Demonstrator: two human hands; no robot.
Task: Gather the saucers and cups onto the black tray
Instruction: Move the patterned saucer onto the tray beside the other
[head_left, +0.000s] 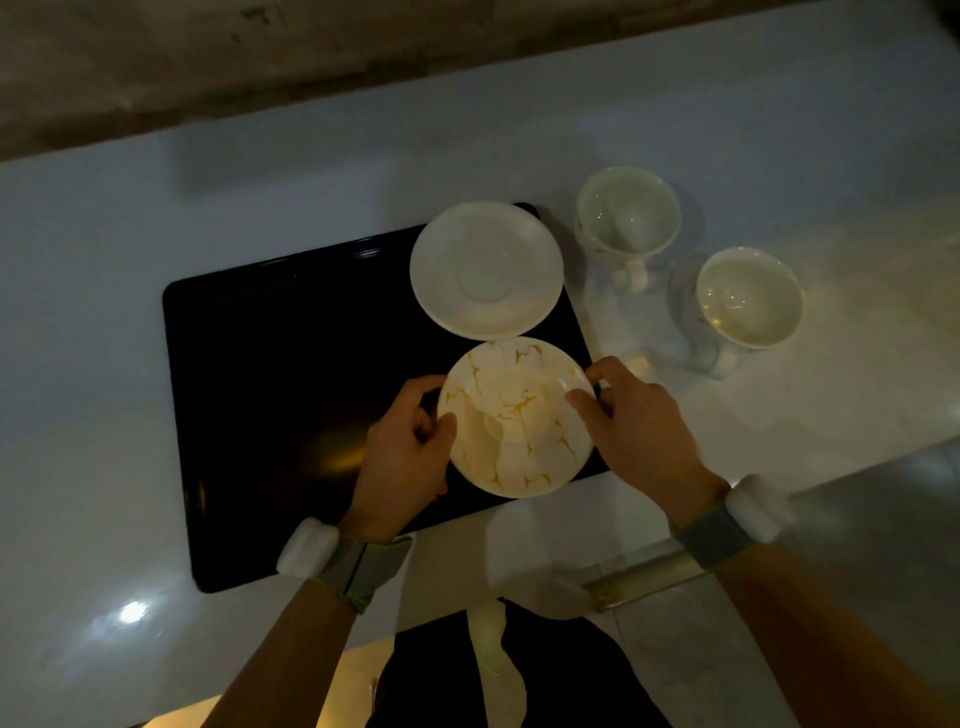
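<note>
A black tray (291, 395) lies on the pale counter. A plain white saucer (487, 270) rests at the tray's far right corner. Nearer to me, over the tray's right side, is a white saucer with gold veins (517, 415). My left hand (410, 447) grips its left rim and my right hand (631, 421) grips its right rim. I cannot tell whether it touches the tray. Two empty white cups stand on the counter to the right of the tray: one farther back (628, 215), one nearer (748, 296), both with handles toward me.
The counter (130, 234) meets a wall along the back. Its front edge runs diagonally at the lower right, with a metal strip (644, 577). The left half of the tray holds nothing.
</note>
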